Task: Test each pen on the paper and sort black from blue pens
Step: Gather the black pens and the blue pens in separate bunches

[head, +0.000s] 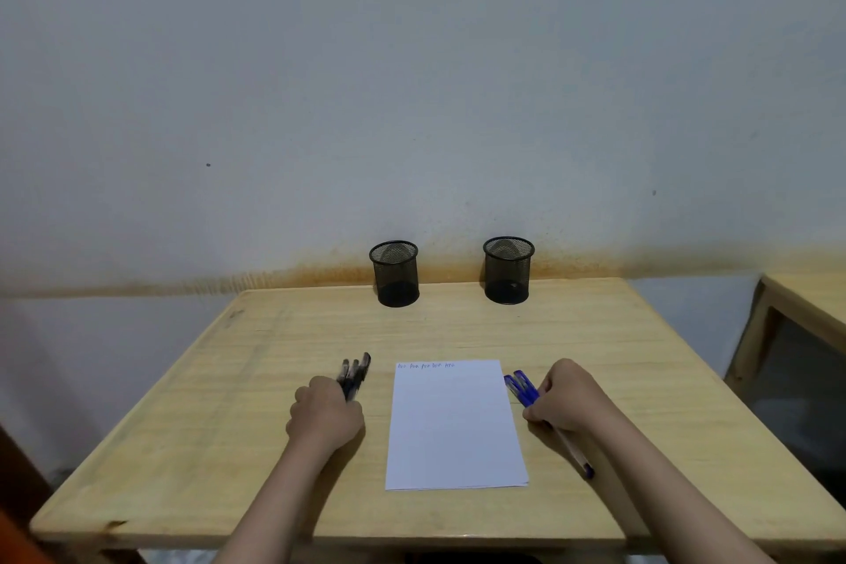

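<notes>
**Operator:** Hands first. Report the state of both.

**Inspector:** Left hand (326,414) rests on the counter (229,449) just left of the paper (453,426), fingers curled round a bundle of black pens (355,373). The pen caps project past the knuckles toward the far edge. Right hand (565,398) rests just right of the paper, fingers curled round a bundle of blue pens (522,387). The blue caps point far and left, close to the paper's right edge. One pen end (579,458) extends near and right from under the right hand and lies against the forearm.

**Operator:** Paper position and condition?

**Inspector:** Paper lies flat between the two hands, long side running near to far. A row of short handwritten test marks (425,365) runs along its far edge. Ink colour of each mark cannot be resolved.

**Operator:** Items beyond the paper?

**Inspector:** Two black mesh cups stand upright at the far edge of the counter, against the wall (412,82). Left cup (394,274) stands well apart from the right cup (508,270). No pens protrude above either rim.
</notes>
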The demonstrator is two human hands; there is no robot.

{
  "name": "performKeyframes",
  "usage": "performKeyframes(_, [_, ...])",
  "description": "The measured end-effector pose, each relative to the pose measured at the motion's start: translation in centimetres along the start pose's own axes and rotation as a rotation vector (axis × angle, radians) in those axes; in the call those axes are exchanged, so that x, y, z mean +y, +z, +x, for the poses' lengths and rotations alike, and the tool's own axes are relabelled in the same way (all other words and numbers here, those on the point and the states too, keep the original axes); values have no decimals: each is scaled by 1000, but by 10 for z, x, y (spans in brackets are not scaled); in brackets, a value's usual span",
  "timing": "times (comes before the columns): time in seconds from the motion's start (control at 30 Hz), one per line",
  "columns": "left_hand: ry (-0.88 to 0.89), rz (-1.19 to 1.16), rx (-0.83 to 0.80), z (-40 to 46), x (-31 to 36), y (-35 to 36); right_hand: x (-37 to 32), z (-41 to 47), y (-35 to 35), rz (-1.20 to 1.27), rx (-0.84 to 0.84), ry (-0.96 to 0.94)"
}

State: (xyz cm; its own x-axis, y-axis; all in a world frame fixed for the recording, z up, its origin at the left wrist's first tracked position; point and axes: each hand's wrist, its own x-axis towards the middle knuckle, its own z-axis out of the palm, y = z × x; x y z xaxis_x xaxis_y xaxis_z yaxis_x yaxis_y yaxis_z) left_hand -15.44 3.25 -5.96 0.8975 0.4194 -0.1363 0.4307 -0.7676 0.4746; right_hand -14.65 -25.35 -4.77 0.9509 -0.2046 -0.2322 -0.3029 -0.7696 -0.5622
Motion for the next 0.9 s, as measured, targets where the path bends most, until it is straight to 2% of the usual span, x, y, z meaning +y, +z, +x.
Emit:
performKeyframes(0.13, [23,48,26,-1,7,9,1,-1,-4,116,-20,-12])
performKeyframes(0.23, [45,4,-17,3,5,7,3,-3,-9,342,-64,-5])
performKeyframes(0.33, [68,-252,-72,11,6,-4,-1,-2,-20,559,-98,11])
performKeyframes(0.47, [55,-834,-227,12,21,-24,-16,9,-41,734,-87,-53])
performKeyframes(0.57, [204,-875,-239,20,34,-39,-34,27,-57,859,-63,-115])
performKeyframes(0.77, [428,-932,-93,67,85,-62,-84,91,-101,1006,151,-270])
performKeyframes(0.9, [502,-972,20,119,126,-73,-114,143,-123,1017,334,-397])
